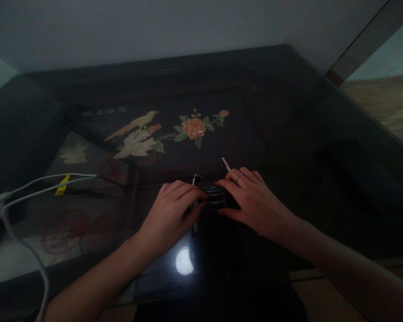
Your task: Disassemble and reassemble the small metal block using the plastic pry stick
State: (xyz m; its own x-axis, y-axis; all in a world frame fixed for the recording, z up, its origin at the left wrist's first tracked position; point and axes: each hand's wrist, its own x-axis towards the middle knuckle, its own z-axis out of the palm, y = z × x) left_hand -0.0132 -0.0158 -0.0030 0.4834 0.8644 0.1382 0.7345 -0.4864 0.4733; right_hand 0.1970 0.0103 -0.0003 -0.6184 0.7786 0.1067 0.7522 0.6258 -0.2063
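At frame centre, a small dark box (216,199) is pinched between left hand (169,212) and right hand (251,199); slippage on the glossy table (289,134) is judged possible.

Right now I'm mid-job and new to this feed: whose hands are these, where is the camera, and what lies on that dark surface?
The single picture comes from a camera worn on a person's head, looking down. The left hand and right hand are that person's own, both resting on a small black ribbed object between them; what it is cannot be told. It lies on a dark glossy table painted with a bird and an orange flower. White cables lie at the left. A ring sits on one right finger.
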